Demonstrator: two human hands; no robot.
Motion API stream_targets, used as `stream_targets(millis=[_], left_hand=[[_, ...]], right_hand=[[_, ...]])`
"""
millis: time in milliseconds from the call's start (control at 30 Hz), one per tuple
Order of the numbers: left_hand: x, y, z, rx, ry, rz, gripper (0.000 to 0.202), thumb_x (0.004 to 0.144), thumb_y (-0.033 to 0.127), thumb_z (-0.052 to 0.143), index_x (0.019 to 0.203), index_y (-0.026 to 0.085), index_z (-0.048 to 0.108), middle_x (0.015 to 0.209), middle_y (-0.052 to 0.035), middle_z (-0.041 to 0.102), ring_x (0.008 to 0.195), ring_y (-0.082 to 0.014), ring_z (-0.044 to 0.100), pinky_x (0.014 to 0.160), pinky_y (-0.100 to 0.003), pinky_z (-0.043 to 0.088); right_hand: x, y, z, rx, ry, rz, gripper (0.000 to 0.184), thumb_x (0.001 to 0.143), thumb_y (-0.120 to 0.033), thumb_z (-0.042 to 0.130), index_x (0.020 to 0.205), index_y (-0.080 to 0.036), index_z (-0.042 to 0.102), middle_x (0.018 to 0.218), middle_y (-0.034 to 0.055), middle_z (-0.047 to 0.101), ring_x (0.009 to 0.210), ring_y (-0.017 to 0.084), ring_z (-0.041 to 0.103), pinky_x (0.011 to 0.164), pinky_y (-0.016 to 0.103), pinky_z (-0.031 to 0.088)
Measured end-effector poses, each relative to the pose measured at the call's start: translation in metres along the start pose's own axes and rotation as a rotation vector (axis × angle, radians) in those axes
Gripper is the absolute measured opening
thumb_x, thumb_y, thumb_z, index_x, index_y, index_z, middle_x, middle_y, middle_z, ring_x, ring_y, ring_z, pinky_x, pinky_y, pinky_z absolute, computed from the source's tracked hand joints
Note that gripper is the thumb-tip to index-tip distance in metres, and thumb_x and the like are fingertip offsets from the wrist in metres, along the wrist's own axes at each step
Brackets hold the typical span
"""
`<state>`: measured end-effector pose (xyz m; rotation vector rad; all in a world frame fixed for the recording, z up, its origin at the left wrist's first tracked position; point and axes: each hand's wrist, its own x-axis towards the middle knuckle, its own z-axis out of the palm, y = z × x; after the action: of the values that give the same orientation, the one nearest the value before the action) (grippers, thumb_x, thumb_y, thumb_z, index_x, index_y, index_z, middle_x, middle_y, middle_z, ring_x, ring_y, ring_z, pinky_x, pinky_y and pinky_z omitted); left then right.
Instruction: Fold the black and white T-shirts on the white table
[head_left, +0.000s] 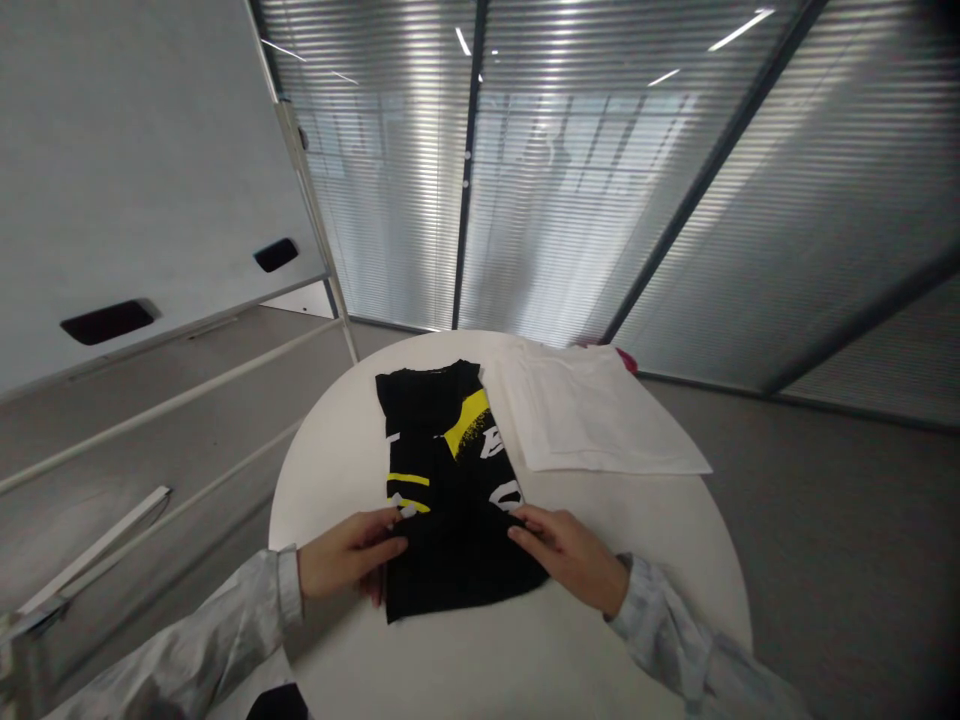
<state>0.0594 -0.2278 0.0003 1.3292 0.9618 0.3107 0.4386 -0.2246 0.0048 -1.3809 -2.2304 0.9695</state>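
Note:
A black T-shirt (450,480) with yellow and white print lies folded lengthwise on a round white table (337,460). My left hand (349,555) pinches the shirt's left edge near the lower end, thumb on top and fingers curled under the cloth. My right hand (570,555) rests on the shirt's lower right edge, its fingers together and pressed on the fabric. Both sleeves are light grey.
A folded white garment (592,410) lies on the table to the right of the black shirt, with something pink (626,360) behind it. A whiteboard on a stand (150,200) is at the left. Glass walls with blinds stand behind the table.

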Motion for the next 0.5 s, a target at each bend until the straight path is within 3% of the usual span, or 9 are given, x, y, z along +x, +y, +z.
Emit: stream_targets(millis=[100,133,200,233,333,400,500], left_hand=[[0.01,0.005,-0.002,0.042,0.18,0.053,0.058,0.092,0.068,0.074,0.125,0.021,0.063,0.085,-0.0011,0.071,0.059,-0.0142,0.064,0.05,-0.024,0.049],[0.013,0.007,-0.002,0.082,0.204,0.081,0.064,0.086,0.064,0.083,0.13,0.021,0.063,0.094,-0.003,0.074,0.066,-0.0158,0.067,0.054,-0.025,0.053],[0.017,0.009,-0.001,0.153,0.228,0.146,0.08,0.075,0.054,0.095,0.141,0.024,0.062,0.113,-0.007,0.077,0.085,-0.0224,0.074,0.069,-0.032,0.061],[0.019,0.009,0.0,0.171,0.238,0.173,0.079,0.075,0.051,0.095,0.142,0.024,0.063,0.119,-0.0082,0.077,0.095,-0.0256,0.075,0.078,-0.035,0.063],[0.024,0.005,0.002,0.149,0.281,0.233,0.047,0.092,0.054,0.08,0.123,0.02,0.075,0.114,-0.0092,0.079,0.105,-0.0295,0.075,0.093,-0.041,0.062],[0.027,0.004,-0.001,0.069,0.322,0.262,0.041,0.098,0.056,0.073,0.114,0.018,0.077,0.11,-0.0094,0.08,0.105,-0.0299,0.075,0.095,-0.042,0.061],[0.033,0.009,-0.014,-0.076,0.421,0.305,0.047,0.094,0.059,0.077,0.114,0.017,0.077,0.112,-0.0095,0.081,0.108,-0.0305,0.074,0.098,-0.043,0.06]], right_hand=[[0.008,-0.002,0.001,-0.132,0.079,-0.021,0.055,0.09,-0.06,0.081,0.13,-0.025,0.072,0.101,0.0068,0.079,0.09,0.03,0.074,0.083,0.041,0.058],[0.011,-0.002,0.003,-0.173,0.097,-0.04,0.063,0.084,-0.058,0.087,0.135,-0.024,0.07,0.112,0.0094,0.08,0.1,0.033,0.074,0.091,0.045,0.058],[0.017,0.0,0.008,-0.219,0.116,-0.065,0.061,0.084,-0.051,0.087,0.136,-0.024,0.07,0.124,0.0113,0.078,0.111,0.035,0.073,0.099,0.049,0.056],[0.02,0.0,0.01,-0.223,0.124,-0.068,0.051,0.088,-0.048,0.084,0.132,-0.024,0.071,0.123,0.0106,0.079,0.109,0.034,0.073,0.099,0.048,0.057],[0.029,0.001,0.011,-0.147,0.144,-0.054,0.024,0.1,-0.045,0.068,0.112,-0.025,0.075,0.101,0.0068,0.08,0.093,0.029,0.074,0.088,0.043,0.058],[0.039,0.002,0.006,0.012,0.162,-0.038,0.031,0.105,-0.05,0.06,0.104,-0.024,0.075,0.095,0.0057,0.079,0.089,0.027,0.073,0.084,0.04,0.058],[0.066,0.007,-0.007,0.315,0.205,0.033,0.046,0.104,-0.064,0.056,0.1,-0.021,0.073,0.092,0.0049,0.078,0.088,0.026,0.072,0.079,0.037,0.058]])
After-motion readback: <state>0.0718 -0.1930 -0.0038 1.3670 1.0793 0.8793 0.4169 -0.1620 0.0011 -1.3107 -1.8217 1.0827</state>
